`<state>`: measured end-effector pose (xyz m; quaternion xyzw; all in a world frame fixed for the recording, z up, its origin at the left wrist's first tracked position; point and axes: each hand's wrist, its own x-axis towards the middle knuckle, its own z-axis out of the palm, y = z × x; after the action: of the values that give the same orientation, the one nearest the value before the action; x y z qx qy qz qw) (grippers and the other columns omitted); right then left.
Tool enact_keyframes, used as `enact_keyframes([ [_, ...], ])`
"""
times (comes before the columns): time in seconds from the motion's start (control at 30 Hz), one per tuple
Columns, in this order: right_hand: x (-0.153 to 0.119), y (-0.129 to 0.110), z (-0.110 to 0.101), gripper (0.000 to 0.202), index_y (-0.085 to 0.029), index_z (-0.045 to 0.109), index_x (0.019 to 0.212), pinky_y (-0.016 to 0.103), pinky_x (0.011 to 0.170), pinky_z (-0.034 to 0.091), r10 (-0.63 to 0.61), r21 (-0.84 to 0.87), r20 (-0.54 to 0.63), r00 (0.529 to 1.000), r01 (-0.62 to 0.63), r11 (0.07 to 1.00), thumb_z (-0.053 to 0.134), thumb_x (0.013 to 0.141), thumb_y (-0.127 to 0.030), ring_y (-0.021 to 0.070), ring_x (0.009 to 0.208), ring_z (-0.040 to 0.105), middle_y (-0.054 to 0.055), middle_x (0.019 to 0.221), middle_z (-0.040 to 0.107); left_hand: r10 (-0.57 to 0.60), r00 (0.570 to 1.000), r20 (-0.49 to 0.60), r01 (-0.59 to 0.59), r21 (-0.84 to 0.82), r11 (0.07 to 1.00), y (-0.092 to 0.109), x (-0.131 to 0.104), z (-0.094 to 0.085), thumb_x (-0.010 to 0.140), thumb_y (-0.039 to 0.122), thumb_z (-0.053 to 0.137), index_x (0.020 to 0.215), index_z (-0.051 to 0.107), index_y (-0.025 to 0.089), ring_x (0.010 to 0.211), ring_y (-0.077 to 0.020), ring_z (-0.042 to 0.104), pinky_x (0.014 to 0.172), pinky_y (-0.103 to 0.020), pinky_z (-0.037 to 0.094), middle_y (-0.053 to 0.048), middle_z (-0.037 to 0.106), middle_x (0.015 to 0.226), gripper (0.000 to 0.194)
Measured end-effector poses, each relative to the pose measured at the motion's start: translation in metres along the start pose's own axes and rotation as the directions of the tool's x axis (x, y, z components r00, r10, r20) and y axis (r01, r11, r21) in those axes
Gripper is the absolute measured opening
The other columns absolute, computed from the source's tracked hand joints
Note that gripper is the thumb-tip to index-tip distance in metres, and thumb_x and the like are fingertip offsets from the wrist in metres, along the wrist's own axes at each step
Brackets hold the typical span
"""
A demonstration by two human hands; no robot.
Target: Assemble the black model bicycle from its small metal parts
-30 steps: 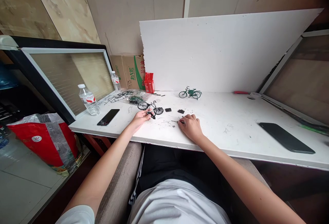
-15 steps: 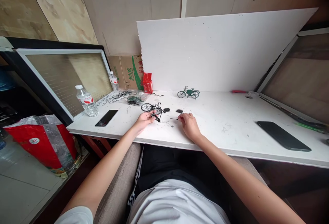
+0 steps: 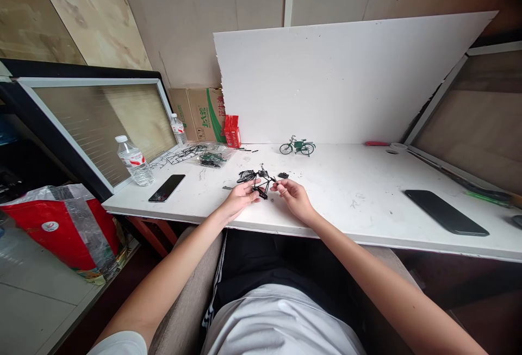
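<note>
A small black model bicycle [image 3: 263, 181] is held just above the white table by my left hand [image 3: 240, 198], its thumb and fingers closed on the frame. The spoked wheel shows at the far left end of the model. My right hand [image 3: 294, 196] is pinched at the model's right end. Whatever sits between those fingertips is too small and covered to make out. Just beyond the right fingers lies a small black part [image 3: 283, 175]. Further back stands a green model bicycle [image 3: 297, 147], upright on its wheels.
Left of my hands lie a phone [image 3: 167, 188], a water bottle [image 3: 135, 162] and a clear bag of parts [image 3: 214, 156]. Black part frames [image 3: 183, 154], a red box [image 3: 232, 131] and a carton [image 3: 199, 116] are behind. A dark flat device [image 3: 445, 212] lies right.
My left hand has moved right with the black bicycle, turning it. My right hand has moved slightly left, from the tabletop beside a thin dark piece to the model's right end.
</note>
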<state>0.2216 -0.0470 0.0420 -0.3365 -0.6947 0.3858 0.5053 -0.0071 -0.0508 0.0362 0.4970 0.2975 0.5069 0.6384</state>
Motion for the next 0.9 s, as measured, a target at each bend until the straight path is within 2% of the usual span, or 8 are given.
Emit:
enact_keyframes([
  [0.13,-0.0031,-0.0024,0.0022,0.035,-0.023,0.070,0.101,0.040,0.095,0.053,-0.040,-0.075,0.005,0.999,0.040,0.996,0.056,0.102,-0.056,0.0256,0.101,0.070,0.008,0.105,0.076,-0.019,0.997,0.080,0.015,0.044,0.999,-0.0018,-0.0010,-0.0021,0.082,0.020,0.082,0.117,0.072,0.018,0.107,-0.0210,0.062,0.089,-0.034,0.053,-0.012,0.063,0.129,0.036],
  [0.23,-0.0048,-0.0043,0.0035,0.032,-0.024,0.071,0.099,0.038,0.092,0.053,-0.074,-0.146,0.036,0.997,0.078,0.986,0.056,0.103,-0.052,0.0248,0.099,0.069,0.007,0.102,0.076,-0.042,0.990,0.135,0.033,0.064,0.997,-0.0026,-0.0008,-0.0039,0.079,0.014,0.078,0.110,0.071,0.018,0.105,-0.0208,0.062,0.089,-0.033,0.051,-0.010,0.064,0.122,0.032],
  [0.37,-0.0053,-0.0051,0.0041,0.033,-0.023,0.074,0.095,0.037,0.086,0.052,-0.131,-0.246,0.091,0.987,0.150,0.958,0.055,0.104,-0.050,0.0245,0.094,0.068,0.008,0.099,0.075,-0.069,0.982,0.176,0.071,-0.002,0.997,-0.0028,-0.0003,-0.0056,0.071,0.006,0.067,0.105,0.068,0.018,0.102,-0.0212,0.063,0.090,-0.034,0.049,-0.008,0.068,0.108,0.036],
  [0.47,-0.0051,-0.0048,0.0044,0.032,-0.024,0.076,0.101,0.038,0.084,0.051,-0.195,-0.301,0.117,0.974,0.222,0.927,0.056,0.104,-0.049,0.0252,0.095,0.067,0.009,0.101,0.076,-0.071,0.982,0.176,0.092,-0.111,0.990,-0.0020,-0.0004,-0.0061,0.062,0.007,0.062,0.103,0.066,0.017,0.099,-0.0243,0.065,0.092,-0.039,0.048,-0.009,0.071,0.101,0.043],
  [0.53,-0.0052,-0.0054,0.0050,0.033,-0.025,0.078,0.106,0.040,0.087,0.050,-0.227,-0.322,0.150,0.962,0.264,0.909,0.056,0.105,-0.050,0.0256,0.094,0.066,0.009,0.101,0.076,-0.073,0.981,0.181,0.102,-0.158,0.982,-0.0009,-0.0008,-0.0056,0.061,0.012,0.062,0.101,0.065,0.016,0.098,-0.0277,0.066,0.095,-0.044,0.047,-0.011,0.072,0.103,0.040],
  [0.7,-0.0059,-0.0085,0.0066,0.038,-0.026,0.079,0.109,0.044,0.088,0.050,-0.219,-0.352,0.192,0.957,0.275,0.895,0.053,0.105,-0.054,0.0267,0.089,0.064,0.010,0.096,0.076,-0.048,0.973,0.224,0.091,-0.184,0.979,0.0016,-0.0022,-0.0038,0.074,0.031,0.062,0.093,0.065,0.015,0.101,-0.0335,0.066,0.096,-0.049,0.046,-0.015,0.072,0.102,0.025],
  [0.8,-0.0060,-0.0089,0.0068,0.040,-0.027,0.079,0.111,0.045,0.089,0.051,-0.203,-0.352,0.188,0.961,0.259,0.899,0.051,0.105,-0.055,0.0271,0.091,0.064,0.011,0.098,0.075,-0.052,0.972,0.230,0.099,-0.199,0.975,0.0013,-0.0015,-0.0030,0.080,0.040,0.063,0.095,0.066,0.015,0.104,-0.0342,0.066,0.096,-0.048,0.046,-0.015,0.071,0.102,0.029],
  [0.9,-0.0057,-0.0081,0.0067,0.041,-0.027,0.078,0.111,0.044,0.088,0.051,-0.206,-0.357,0.177,0.962,0.258,0.898,0.049,0.106,-0.055,0.0271,0.093,0.064,0.011,0.100,0.075,-0.086,0.977,0.193,0.121,-0.176,0.977,-0.0009,0.0010,-0.0013,0.091,0.058,0.059,0.100,0.067,0.015,0.102,-0.0320,0.067,0.094,-0.045,0.048,-0.014,0.072,0.099,0.044],
])
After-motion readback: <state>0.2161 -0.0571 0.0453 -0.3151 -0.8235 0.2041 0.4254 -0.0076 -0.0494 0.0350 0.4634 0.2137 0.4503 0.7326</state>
